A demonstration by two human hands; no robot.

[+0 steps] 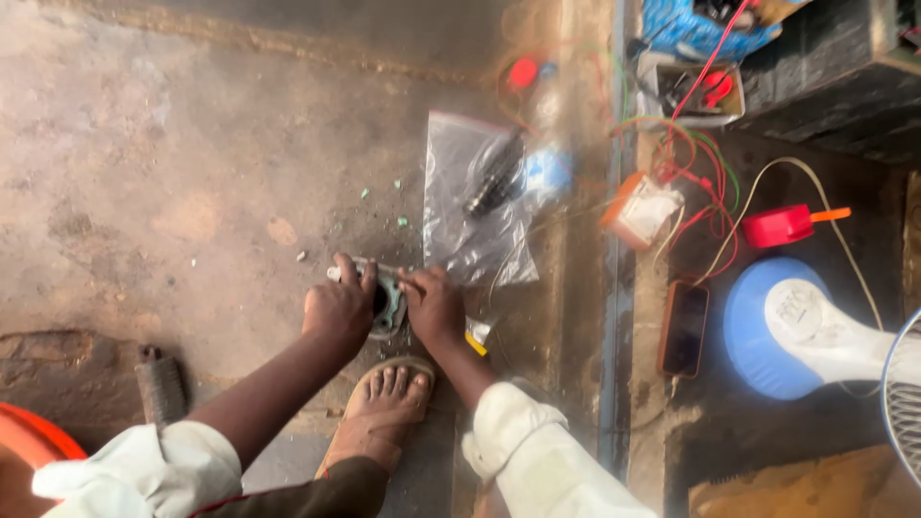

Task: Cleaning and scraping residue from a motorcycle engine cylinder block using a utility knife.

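Two hands down on the concrete floor (173,173), both on the same small metal part (388,305), a greenish-grey casting with a dark round bore in the middle. My left hand (338,312) is curled over its left side, fingers wrapped onto the top edge, holding it against the ground. My right hand (434,305) is closed on its right side, fingertips pinched at the upper rim; whether they hold a tool there I cannot tell, though a bit of yellow (475,342) shows just under the wrist. The part sits on the floor just ahead of my sandalled foot (384,408), between the two hands. Small green flakes (401,222) lie scattered on the concrete above it. Just beyond the right hand lies a clear plastic bag (470,201), flat, with a dark cylindrical piece (492,187) inside it. Further right, past a raised edge in the floor: a tangle of red, green and white wires (705,187), a small orange-and-white box (641,209), a red item with an orange tip (785,225), a dark phone (684,328) lying flat, and the blue and white base of a fan (782,326). Left of my knee, a short ribbed dark handle (159,384) rests on the floor; an orange rim (34,441) shows at the lower left corner. My sleeves are white, pushed up.
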